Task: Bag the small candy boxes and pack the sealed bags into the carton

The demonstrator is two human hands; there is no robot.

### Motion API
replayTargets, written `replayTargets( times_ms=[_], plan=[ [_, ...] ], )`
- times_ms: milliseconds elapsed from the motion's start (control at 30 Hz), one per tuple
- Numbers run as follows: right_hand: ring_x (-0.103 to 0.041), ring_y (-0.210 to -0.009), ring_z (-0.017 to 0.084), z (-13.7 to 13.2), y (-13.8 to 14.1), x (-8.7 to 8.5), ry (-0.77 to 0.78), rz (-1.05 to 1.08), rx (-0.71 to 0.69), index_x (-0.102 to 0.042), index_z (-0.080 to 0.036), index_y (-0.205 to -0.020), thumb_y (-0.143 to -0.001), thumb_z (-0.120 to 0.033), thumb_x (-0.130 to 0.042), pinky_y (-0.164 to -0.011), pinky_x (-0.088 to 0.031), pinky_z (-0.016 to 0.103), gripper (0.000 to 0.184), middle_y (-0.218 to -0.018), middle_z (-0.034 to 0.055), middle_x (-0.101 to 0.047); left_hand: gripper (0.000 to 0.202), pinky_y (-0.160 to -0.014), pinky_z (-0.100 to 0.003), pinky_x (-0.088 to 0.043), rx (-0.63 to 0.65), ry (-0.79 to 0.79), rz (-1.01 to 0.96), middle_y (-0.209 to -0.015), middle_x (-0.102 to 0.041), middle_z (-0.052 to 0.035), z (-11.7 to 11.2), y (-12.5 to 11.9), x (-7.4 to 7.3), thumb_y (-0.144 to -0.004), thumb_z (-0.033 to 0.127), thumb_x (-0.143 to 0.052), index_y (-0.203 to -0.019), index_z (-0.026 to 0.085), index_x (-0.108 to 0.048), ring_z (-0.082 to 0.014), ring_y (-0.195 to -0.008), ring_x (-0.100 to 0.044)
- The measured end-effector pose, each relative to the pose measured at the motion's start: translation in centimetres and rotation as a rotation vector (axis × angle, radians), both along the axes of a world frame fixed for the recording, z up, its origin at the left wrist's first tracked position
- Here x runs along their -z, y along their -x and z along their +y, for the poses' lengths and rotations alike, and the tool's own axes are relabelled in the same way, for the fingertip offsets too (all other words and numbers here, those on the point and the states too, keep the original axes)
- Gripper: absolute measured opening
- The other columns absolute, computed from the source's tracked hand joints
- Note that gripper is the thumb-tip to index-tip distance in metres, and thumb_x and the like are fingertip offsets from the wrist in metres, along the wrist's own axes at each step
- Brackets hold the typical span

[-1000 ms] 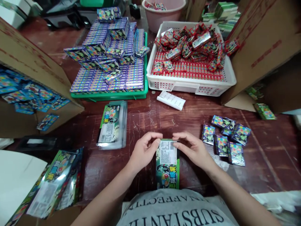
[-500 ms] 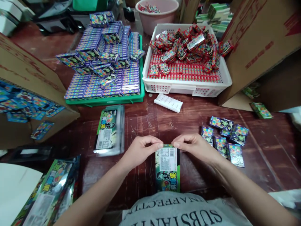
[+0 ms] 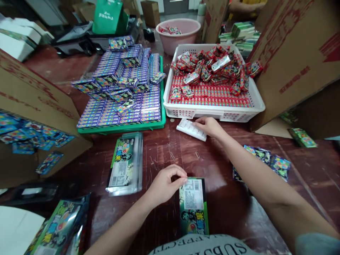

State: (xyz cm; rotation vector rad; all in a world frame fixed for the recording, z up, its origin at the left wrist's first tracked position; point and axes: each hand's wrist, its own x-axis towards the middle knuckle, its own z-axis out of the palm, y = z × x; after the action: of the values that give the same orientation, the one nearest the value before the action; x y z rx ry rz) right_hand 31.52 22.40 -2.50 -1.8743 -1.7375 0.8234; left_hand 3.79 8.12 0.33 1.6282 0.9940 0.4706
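My left hand (image 3: 168, 182) pinches the top left corner of a flat green and black candy pack (image 3: 193, 209), which lies in front of my body with a white barcode label on it. My right hand (image 3: 208, 126) reaches forward, its fingertips closed at the right part of a folded white sheet of labels (image 3: 190, 129). That sheet lies just in front of the white basket. Left of my left hand rests a clear plastic case (image 3: 136, 163) with a similar green and black printed card. Several small purple candy boxes (image 3: 280, 167) sit partly behind my right forearm.
A green tray (image 3: 124, 128) bears stacked purple boxes. Red boxes fill the white basket (image 3: 212, 112). Cardboard boxes stand at left (image 3: 39, 95) and right (image 3: 294, 53). Behind are a pink tub (image 3: 177, 39) and a co-worker's arm (image 3: 245, 6). More green packs (image 3: 57, 226) lie at lower left.
My right hand has left the pack's top edge and moved forward to the label sheet. My left hand stays at the pack's corner. The view has tilted up slightly.
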Motion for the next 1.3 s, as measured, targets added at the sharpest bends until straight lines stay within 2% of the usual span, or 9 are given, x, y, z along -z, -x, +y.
replayTargets(
  times_ms=[133, 267, 433, 567, 633, 800, 900, 1100, 1300],
  plan=[
    [-0.069, -0.078, 0.018, -2.2, 0.6, -0.2, 0.037, 0.059, -0.231, -0.076, -0.023, -0.098, -0.087, -0.049, -0.067, -0.07, -0.048, 0.028, 0.03, -0.09, 0.0011, -0.078, 0.01, -0.113, -0.045, -0.039, 0.066, -0.134, 0.07, -0.163, -0.034, -0.0061, 0.3, -0.3, -0.3, -0.092, 0.022, -0.062, -0.087, 0.022, -0.072, -0.0274, -0.139, -0.049],
    [-0.068, -0.078, 0.018, -5.0, 0.9, -0.8, 0.021, 0.01, -0.354, -0.073, -0.03, -0.106, -0.088, -0.044, -0.069, -0.08, -0.042, 0.034, 0.024, -0.086, -0.0025, -0.077, 0.009, -0.1, -0.04, -0.05, 0.129, -0.111, 0.159, -0.168, -0.019, -0.0046, 1.0, -1.0, -0.2, -0.091, 0.021, -0.06, -0.086, 0.021, -0.068, -0.0259, -0.125, -0.062],
    [-0.06, -0.103, 0.028, -6.8, 1.3, -0.8, -0.142, -0.183, -0.358, -0.073, -0.028, -0.105, -0.092, -0.038, -0.067, -0.093, -0.028, 0.045, 0.017, -0.108, 0.0056, -0.073, 0.003, -0.085, -0.039, -0.055, 0.157, -0.073, 0.29, -0.165, -0.029, -0.0084, 1.6, -2.0, -0.1, -0.084, 0.022, -0.064, -0.081, 0.021, -0.063, -0.024, -0.099, -0.074],
    [-0.058, -0.094, 0.026, -7.8, 1.7, -0.9, -0.318, -0.375, -0.44, -0.073, -0.025, -0.097, -0.099, -0.032, -0.058, -0.093, -0.028, 0.048, 0.017, -0.096, 0.0065, -0.073, 0.002, -0.083, -0.04, -0.055, 0.166, -0.059, 0.35, -0.165, -0.027, -0.0077, 1.9, -2.6, 0.0, -0.079, 0.022, -0.064, -0.08, 0.022, -0.063, -0.0262, -0.101, -0.074],
    [-0.059, -0.091, 0.025, -8.4, 1.6, -1.6, -0.321, -0.267, -0.448, -0.072, -0.024, -0.092, -0.098, -0.033, -0.059, -0.092, -0.031, 0.047, 0.017, -0.093, 0.0054, -0.073, 0.002, -0.088, -0.041, -0.054, 0.158, -0.063, 0.351, -0.165, -0.027, -0.0079, 2.1, -2.7, 0.1, -0.078, 0.021, -0.065, -0.079, 0.022, -0.063, -0.0277, -0.108, -0.071],
    [-0.061, -0.082, 0.018, -11.0, 0.6, -5.1, -0.049, 0.475, -0.33, -0.064, -0.022, -0.096, -0.095, -0.04, -0.064, -0.079, -0.047, 0.035, 0.018, -0.09, 0.003, -0.068, 0.003, -0.095, -0.043, -0.052, 0.136, -0.075, 0.267, -0.161, -0.037, -0.009, 1.3, -2.4, -0.3, -0.081, 0.02, -0.064, -0.079, 0.022, -0.065, -0.0293, -0.124, -0.063],
    [-0.06, -0.086, 0.015, -12.5, 0.5, -6.9, 0.236, 0.708, -0.457, -0.056, -0.022, -0.117, -0.092, -0.035, -0.068, -0.079, -0.05, 0.031, 0.031, -0.095, 0.0016, -0.064, 0.009, -0.104, -0.044, -0.047, 0.076, -0.137, 0.149, -0.156, -0.042, -0.0092, 0.1, -1.9, -1.1, -0.085, 0.017, -0.061, -0.088, 0.021, -0.068, -0.0272, -0.132, -0.056],
    [-0.057, -0.079, 0.013, -13.3, 2.0, -7.8, 0.401, 0.59, -0.742, -0.043, -0.02, -0.131, -0.096, -0.028, -0.058, -0.074, -0.049, 0.029, 0.039, -0.09, -0.0007, -0.061, 0.013, -0.094, -0.039, -0.05, 0.051, -0.111, 0.036, -0.111, -0.069, -0.0056, -1.2, -1.7, -1.7, -0.085, 0.016, -0.06, -0.094, 0.021, -0.069, -0.0206, -0.103, -0.066],
    [-0.059, -0.072, 0.013, -13.8, 3.1, -7.5, 0.317, 0.359, -0.737, -0.039, -0.02, -0.131, -0.091, -0.023, -0.061, -0.067, -0.048, 0.027, 0.046, -0.088, -0.0014, -0.064, 0.017, -0.076, -0.031, -0.05, 0.031, 0.013, 0.094, -0.094, -0.073, -0.0002, -1.9, -1.8, -1.8, -0.088, 0.023, -0.059, -0.101, 0.021, -0.069, -0.0159, -0.079, -0.065]
  ],
)
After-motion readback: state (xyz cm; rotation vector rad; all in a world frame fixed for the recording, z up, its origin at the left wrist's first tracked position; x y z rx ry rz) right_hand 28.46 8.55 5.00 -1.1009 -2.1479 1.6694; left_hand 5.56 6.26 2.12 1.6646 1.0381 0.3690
